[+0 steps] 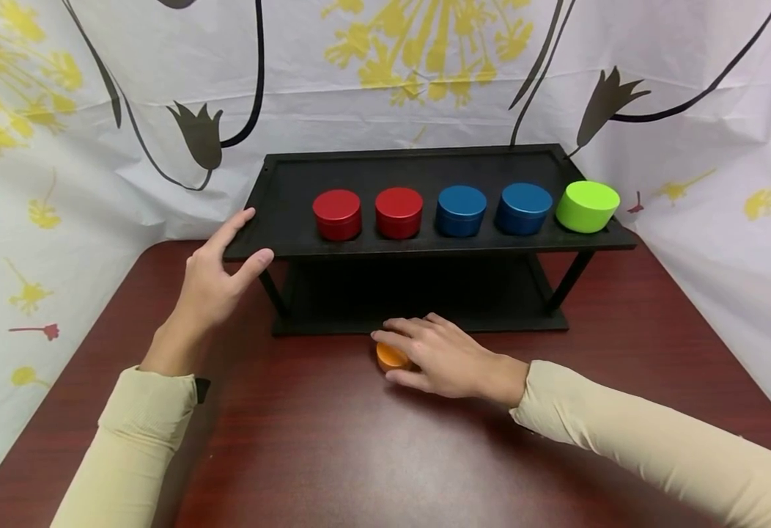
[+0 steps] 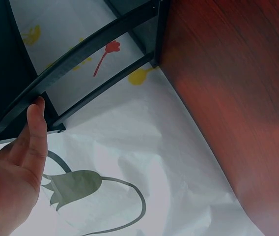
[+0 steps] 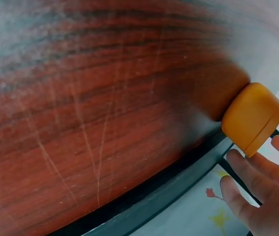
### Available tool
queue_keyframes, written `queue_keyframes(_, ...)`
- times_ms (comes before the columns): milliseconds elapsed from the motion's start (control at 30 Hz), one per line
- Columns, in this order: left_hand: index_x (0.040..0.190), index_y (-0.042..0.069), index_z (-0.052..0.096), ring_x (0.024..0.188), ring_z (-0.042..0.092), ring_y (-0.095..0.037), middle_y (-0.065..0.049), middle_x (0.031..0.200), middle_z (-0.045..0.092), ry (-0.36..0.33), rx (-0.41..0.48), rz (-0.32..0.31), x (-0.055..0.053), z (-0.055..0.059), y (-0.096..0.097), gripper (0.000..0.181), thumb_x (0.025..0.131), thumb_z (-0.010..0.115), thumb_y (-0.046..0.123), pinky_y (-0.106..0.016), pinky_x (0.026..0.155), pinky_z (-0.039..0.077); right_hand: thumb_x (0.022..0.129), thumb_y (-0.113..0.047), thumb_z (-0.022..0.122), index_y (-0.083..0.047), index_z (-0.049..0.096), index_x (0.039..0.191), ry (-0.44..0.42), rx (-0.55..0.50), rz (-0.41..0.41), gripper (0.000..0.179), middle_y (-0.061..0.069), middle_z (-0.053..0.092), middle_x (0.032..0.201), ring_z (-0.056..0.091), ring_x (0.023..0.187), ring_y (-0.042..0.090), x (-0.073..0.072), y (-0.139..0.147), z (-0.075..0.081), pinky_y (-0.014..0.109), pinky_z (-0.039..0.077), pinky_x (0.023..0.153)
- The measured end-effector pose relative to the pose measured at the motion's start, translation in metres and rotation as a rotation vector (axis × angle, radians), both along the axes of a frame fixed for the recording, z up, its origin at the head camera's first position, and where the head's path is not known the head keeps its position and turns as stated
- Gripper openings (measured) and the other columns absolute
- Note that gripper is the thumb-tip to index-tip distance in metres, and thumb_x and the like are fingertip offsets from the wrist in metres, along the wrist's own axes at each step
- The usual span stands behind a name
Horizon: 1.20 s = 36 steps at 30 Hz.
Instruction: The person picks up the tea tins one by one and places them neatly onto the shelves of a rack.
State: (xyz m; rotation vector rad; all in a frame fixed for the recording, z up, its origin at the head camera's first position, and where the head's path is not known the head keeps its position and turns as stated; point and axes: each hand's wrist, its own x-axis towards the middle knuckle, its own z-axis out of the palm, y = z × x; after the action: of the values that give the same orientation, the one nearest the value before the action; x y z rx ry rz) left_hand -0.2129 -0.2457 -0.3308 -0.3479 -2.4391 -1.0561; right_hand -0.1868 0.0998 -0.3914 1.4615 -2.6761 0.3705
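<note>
At the left corner of a black two-tier shelf (image 1: 425, 165), my left hand (image 1: 210, 282) grips the upper board, thumb at the front edge and index finger along the side. The left wrist view shows that hand (image 2: 19, 167) against the shelf's side frame (image 2: 93, 51). An orange round tin (image 1: 390, 357) is on the table just before the lower tier. Over it, my right hand (image 1: 441, 359) has loosely bent fingers spread about its lid. In the right wrist view the thumb stands apart from the orange tin (image 3: 252, 118), with fingertips (image 3: 235, 157) close beside the lid.
Along the upper board's front stand two red tins (image 1: 337, 215), two blue tins (image 1: 461, 211) and a lime green tin (image 1: 588, 207) at the right end. Thin legs (image 1: 569, 282) join the tiers. A patterned white sheet (image 1: 385, 117) hangs behind the dark red table (image 1: 333, 440).
</note>
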Motion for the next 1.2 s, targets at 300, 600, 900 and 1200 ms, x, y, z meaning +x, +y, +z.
queue_keyframes(300,0.149,0.029,0.048,0.138,0.044,-0.022,-0.001,0.151,0.047,0.002,0.002,-0.008,0.0001,0.0007,0.0002,0.06,0.093,0.068,0.039,-0.052,0.11,0.034,0.094,-0.036,0.068,-0.014,0.057,0.14,0.035,0.016,0.022,0.052,0.01,0.058,0.135,0.063,0.113,0.024,0.0004,0.0018,-0.0034,0.048,0.05,0.092)
queue_keyframes(600,0.149,0.03,0.048,0.138,0.044,-0.022,-0.001,0.151,0.047,0.003,0.002,-0.008,-0.0004,-0.0003,-0.0005,0.06,0.093,0.068,0.039,-0.052,0.11,0.034,0.094,-0.034,0.068,-0.014,0.057,0.14,0.041,0.016,0.023,0.051,0.008,0.058,0.134,0.063,0.111,0.022,0.0003,0.0016,-0.0049,0.046,0.051,0.092)
queue_keyframes(900,0.15,0.03,0.047,0.138,0.044,-0.023,-0.001,0.151,0.047,-0.007,0.001,-0.006,-0.0004,0.0005,0.0001,0.06,0.094,0.068,0.04,-0.052,0.109,0.034,0.093,-0.034,0.07,-0.012,0.059,0.138,0.047,0.012,0.045,0.051,0.01,0.058,0.132,0.063,0.11,0.023,0.0015,0.0,-0.0028,0.045,0.052,0.09)
queue_keyframes(1200,0.15,0.029,0.047,0.137,0.044,-0.024,-0.002,0.151,0.047,-0.008,-0.001,-0.004,0.0,0.0006,0.0,0.06,0.093,0.067,0.04,-0.052,0.11,0.034,0.095,-0.034,0.068,-0.014,0.059,0.137,0.03,0.003,0.056,0.047,0.006,0.059,0.129,0.063,0.107,0.019,0.0034,-0.0039,-0.0024,0.041,0.051,0.09)
